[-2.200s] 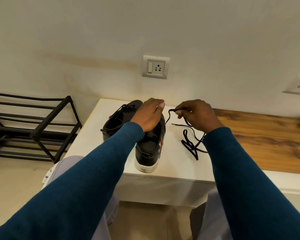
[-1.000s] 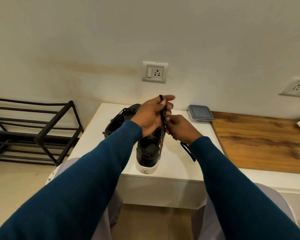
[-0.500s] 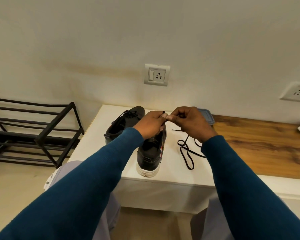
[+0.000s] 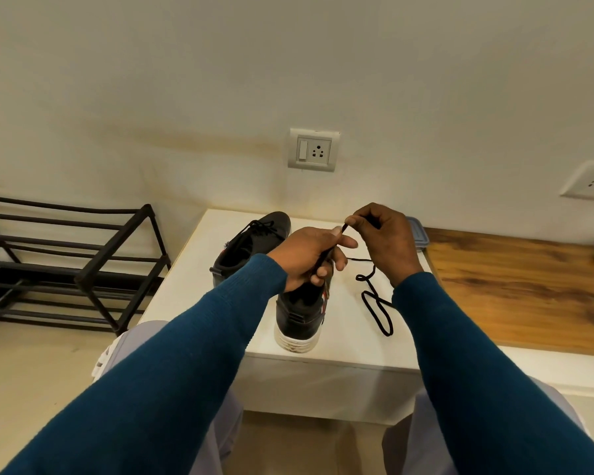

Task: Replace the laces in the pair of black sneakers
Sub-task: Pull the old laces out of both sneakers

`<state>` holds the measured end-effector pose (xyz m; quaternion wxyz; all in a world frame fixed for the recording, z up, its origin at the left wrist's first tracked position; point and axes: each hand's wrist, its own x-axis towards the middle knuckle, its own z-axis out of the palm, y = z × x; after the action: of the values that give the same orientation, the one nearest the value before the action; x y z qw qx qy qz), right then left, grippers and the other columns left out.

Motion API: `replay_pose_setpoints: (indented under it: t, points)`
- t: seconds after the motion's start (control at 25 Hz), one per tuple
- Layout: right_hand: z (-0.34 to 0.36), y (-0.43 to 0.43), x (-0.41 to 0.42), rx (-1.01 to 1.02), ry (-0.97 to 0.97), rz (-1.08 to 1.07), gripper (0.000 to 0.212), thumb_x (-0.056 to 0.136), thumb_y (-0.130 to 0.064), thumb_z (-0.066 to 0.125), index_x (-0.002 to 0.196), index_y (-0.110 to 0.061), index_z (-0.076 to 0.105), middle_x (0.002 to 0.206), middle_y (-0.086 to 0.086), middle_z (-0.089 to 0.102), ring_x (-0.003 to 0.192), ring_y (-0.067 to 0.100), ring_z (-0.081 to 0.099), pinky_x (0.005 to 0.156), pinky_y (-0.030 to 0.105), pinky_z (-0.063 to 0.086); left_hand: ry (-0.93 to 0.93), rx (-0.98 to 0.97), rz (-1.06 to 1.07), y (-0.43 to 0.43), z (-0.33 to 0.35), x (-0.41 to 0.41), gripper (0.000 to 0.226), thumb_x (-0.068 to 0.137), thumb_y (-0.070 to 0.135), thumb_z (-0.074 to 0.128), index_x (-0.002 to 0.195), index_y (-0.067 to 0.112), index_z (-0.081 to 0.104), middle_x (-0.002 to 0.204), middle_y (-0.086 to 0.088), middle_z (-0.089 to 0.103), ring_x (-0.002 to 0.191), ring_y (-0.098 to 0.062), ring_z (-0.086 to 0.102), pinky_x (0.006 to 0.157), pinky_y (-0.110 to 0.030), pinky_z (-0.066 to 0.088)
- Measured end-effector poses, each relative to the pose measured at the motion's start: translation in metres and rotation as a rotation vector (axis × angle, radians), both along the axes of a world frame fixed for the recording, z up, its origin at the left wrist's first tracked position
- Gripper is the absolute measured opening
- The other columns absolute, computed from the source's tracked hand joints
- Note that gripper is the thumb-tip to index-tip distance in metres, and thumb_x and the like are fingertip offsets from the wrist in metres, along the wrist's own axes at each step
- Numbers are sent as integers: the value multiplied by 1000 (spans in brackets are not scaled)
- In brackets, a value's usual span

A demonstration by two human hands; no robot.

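— What stands on the far left?

— A black metal shoe rack (image 4: 83, 255) on the floor, just beside the white tabletop (image 4: 186, 275).

— And where are the sneakers?

— Both are on the tabletop. The rear sneaker (image 4: 251, 245) is more to the left and nearer the wall, with a black lace threaded in it. The front sneaker (image 4: 300, 313) stands to its right, with its white-soled heel near the front edge of the tabletop.

— What is the left hand doing?

— The left hand (image 4: 306, 258) is over the front sneaker. Its fingers are curled, and it holds a stretch of the black lace (image 4: 374, 299) between thumb and fingers.

— Above it, on the wall?

— A white wall socket (image 4: 314, 150) with a switch.

— And the right hand?

— The right hand (image 4: 388, 241) is just beside the left one and a little higher. Thumb and forefinger pinch the tip of the lace, and the other fingers are curled in. The lace runs taut from this pinch down into the left hand.

— Where is the rest of the lace?

— It lies in loose loops on the tabletop, to the right of the front sneaker, below the right wrist.

— Something further right?

— A container (image 4: 419, 236) with a grey lid, partly hidden behind the right hand, then a wooden surface (image 4: 511, 286).
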<state>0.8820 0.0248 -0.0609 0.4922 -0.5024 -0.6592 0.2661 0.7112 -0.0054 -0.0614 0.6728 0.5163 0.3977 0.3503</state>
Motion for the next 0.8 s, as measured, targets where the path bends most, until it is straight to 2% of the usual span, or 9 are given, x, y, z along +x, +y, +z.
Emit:
replay_pose_setpoints:
  t: [0.08,0.24,0.36,0.48,0.56,0.64,0.72,0.8]
  points:
    - [4,-2,0,18,35,35,11,91,-21,70,80,-18,69,63,-18,61,61,-2,53,58,14,42,19,20,49,1,-1,-1,49,106,46,39,116,6,65,64,-5,58,40,-8,34,36,-18,29]
    - [6,-6,-2,44,52,77,13,92,-19,68,80,-20,67,60,-22,59,60,-4,53,56,10,40,91,65,71,0,-2,0,58,101,59,38,116,12,69,58,-5,56,38,-9,31,36,-19,29]
    - [6,-4,-1,46,65,35,13,92,-20,68,79,-21,67,58,-22,58,59,-4,51,55,10,40,66,51,24,1,-1,1,63,102,58,36,109,4,69,55,-4,46,37,-9,27,36,-18,26]
    - [-1,0,4,21,45,18,13,93,-24,68,81,-17,69,60,-17,59,60,1,50,56,15,42,-28,-9,-87,-1,-1,1,48,106,45,38,115,4,62,66,-5,49,39,-6,26,35,-17,23]
    - [-9,3,5,-18,24,23,18,94,-25,66,84,-10,70,64,-3,60,61,7,49,57,19,42,-76,-39,-120,-2,0,0,36,108,32,38,120,5,60,75,-4,53,43,-6,29,35,-15,22]
    - [-14,2,0,-61,17,27,23,98,-25,60,82,-10,67,66,10,57,62,10,48,57,24,42,-161,-45,-61,-1,3,-2,32,108,27,37,116,7,60,69,-2,50,43,-5,29,36,-15,21]
    - [-21,-2,-9,-83,-65,79,27,102,-28,52,78,-21,63,64,-1,55,60,9,48,61,26,42,-343,-35,31,3,9,-4,31,108,31,39,110,8,60,61,1,45,41,-5,31,37,-16,25]
    - [-25,-11,-24,-139,-306,230,23,104,-30,48,84,-30,59,74,-13,58,68,3,52,66,23,42,-546,7,166,9,15,-6,32,107,34,39,105,9,58,62,1,49,47,-9,43,48,-22,40]
